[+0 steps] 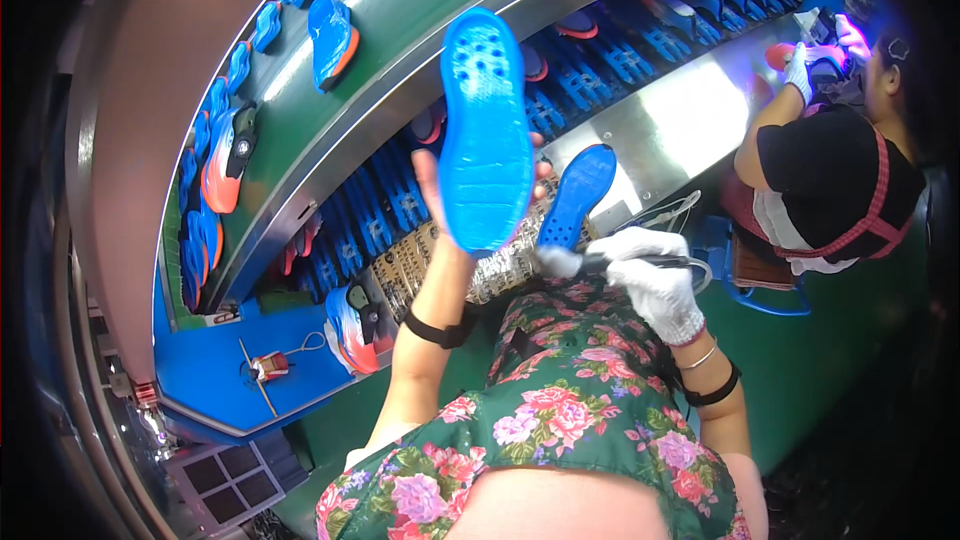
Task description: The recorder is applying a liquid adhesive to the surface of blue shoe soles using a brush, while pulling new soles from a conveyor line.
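Observation:
A bright blue shoe sole stands upright in my bare left hand, its studded end with small holes pointing away from me. My fingers and thumb wrap its edges, and the sole hides the palm. In a white knitted glove, my right hand is closed round the dark handle of a brush. The brush's pale, slightly blurred head is apart from the held sole, beside the near end of a second blue sole on the bench. A patterned brown taped surface lies beneath the left wrist.
Beyond a metal rail, a green conveyor belt carries blue soles and an orange-white shoe. Rows of shoes fill the shelf below. At right, a person in gloves holds an orange shoe near a blue stool.

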Tool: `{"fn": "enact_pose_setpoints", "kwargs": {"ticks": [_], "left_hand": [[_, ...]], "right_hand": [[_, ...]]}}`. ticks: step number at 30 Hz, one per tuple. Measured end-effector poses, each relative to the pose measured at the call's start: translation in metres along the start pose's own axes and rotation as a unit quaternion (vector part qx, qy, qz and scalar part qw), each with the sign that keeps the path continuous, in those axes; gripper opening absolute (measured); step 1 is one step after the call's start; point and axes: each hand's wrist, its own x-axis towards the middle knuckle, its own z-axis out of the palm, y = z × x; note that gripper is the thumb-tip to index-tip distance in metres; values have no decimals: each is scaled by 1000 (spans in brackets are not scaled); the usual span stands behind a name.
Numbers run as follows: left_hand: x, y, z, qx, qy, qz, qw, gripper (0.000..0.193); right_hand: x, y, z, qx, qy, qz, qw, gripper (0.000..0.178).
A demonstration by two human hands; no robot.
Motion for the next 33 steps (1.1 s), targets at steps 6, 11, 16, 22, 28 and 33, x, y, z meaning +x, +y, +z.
{"fn": "enact_pose_setpoints", "kwargs": {"ticks": [6, 11, 16, 22, 28, 33], "left_hand": [[72, 107, 22, -9, -215, 7, 977, 120], [114, 149, 13, -145, 5, 190, 971, 96], [93, 119, 33, 133, 188, 202, 952, 82], [126, 190, 15, 841, 347, 301, 285, 121], [157, 192, 22, 851, 411, 179, 272, 138], [189, 185, 51, 849, 403, 248, 236, 119]], "right_hand": [[3, 19, -11, -33, 116, 9, 993, 23], [18, 49, -19, -120, 99, -4, 988, 21], [23, 58, -36, -149, 119, 21, 981, 21], [35, 63, -28, -115, 110, 38, 986, 22], [36, 70, -23, -124, 103, 36, 986, 19], [25, 67, -31, -120, 128, 35, 984, 21]]}}
